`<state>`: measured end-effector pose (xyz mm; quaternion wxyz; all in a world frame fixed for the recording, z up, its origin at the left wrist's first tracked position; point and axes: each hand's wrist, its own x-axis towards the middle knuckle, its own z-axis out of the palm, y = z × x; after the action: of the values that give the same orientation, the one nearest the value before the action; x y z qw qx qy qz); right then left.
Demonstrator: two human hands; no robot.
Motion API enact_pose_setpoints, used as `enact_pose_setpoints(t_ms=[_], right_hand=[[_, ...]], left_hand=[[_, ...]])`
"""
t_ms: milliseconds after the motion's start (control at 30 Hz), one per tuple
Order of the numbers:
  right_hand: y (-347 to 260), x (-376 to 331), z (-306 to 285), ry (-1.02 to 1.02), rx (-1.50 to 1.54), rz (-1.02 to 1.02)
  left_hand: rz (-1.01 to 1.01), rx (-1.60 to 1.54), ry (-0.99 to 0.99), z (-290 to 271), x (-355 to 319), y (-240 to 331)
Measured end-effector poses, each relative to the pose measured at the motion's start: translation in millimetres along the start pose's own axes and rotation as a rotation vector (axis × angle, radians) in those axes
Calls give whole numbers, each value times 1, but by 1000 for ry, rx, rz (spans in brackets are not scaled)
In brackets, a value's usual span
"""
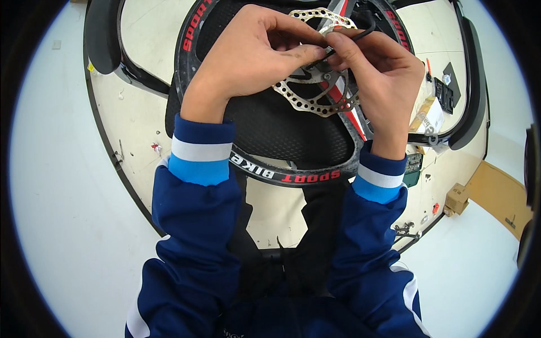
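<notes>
A bicycle wheel [304, 179] with a black rim, red and white lettering and red-and-silver spokes lies flat in front of me. At its hub sits a silver brake disc [304, 107] drilled with holes. Over the disc, my left hand [242, 56] pinches a thin black cable [370, 25] between thumb and forefinger. My right hand [386, 73] closes on the same cable just to the right, fingertips almost touching the left ones. The fingers hide part of the hub and whatever small piece may be between them.
The wheel rests over a chair with a black mesh seat [293, 138] and black armrests [472, 84]. To the right on the floor lie a black tool case [443, 96], a green case [413, 169], a small cardboard box [456, 198] and a cardboard sheet [499, 194].
</notes>
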<state>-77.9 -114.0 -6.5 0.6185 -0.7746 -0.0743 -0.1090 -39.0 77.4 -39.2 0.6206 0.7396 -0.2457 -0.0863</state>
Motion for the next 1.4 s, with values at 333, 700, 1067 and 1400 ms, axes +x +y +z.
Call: enact_pose_setpoints(t_ms=[333, 700, 1067, 1400], right_hand=[[-5, 0, 0, -97, -115, -101], [-2, -6, 2, -40, -59, -61], [-1, -11, 4, 106, -223, -134], [-3, -9, 12, 75, -150, -183]], left_hand=[[-23, 101, -22, 5, 1, 3], [43, 153, 57, 6, -2, 6], [6, 4, 118, 13, 2, 1], [5, -7, 95, 10, 0, -3]])
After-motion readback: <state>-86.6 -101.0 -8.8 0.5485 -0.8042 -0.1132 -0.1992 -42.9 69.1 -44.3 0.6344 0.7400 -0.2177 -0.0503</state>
